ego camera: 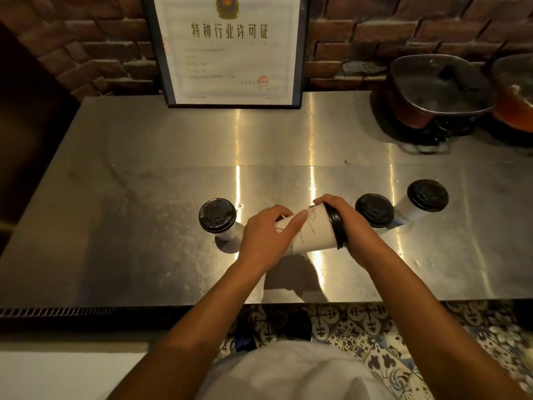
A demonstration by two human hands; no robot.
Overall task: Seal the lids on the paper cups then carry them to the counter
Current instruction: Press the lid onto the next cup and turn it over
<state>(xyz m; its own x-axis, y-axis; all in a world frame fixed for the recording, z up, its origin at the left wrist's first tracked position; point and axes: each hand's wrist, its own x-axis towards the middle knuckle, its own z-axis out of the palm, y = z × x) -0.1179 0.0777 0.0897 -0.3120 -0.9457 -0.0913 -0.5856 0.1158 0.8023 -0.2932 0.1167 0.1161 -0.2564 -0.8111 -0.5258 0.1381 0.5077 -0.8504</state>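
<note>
The left hand (266, 241) has its fingers (281, 210) curled round the lower body of a white paper cup (313, 232), the thumb lying along the cup's side. The right hand (350, 226) grips the black lid (337, 229) on the cup's mouth, fingers wrapped over the lid's rim from the far side and the palm behind it. The cup is held tipped on its side, lid end to the right, raised just above the bench (144, 197) near its front edge. Both forearms reach forward from the bottom of the view and converge on the cup, wrists slightly bent inward.

The cup carries a thin line drawing and a short line of small print that is too blurred to read.

Three more lidded cups stand upright on the steel bench: a left cup (218, 217) beside the left hand, a middle cup (374, 210) just behind the right hand, and a far right cup (427, 197) close beside that one.

A framed certificate (230, 47) leans against the brick wall (86, 39) at the back of the bench, headed in large characters 特种行业许可证. A lidded dark pot (435, 88) sits at the back right.
</note>
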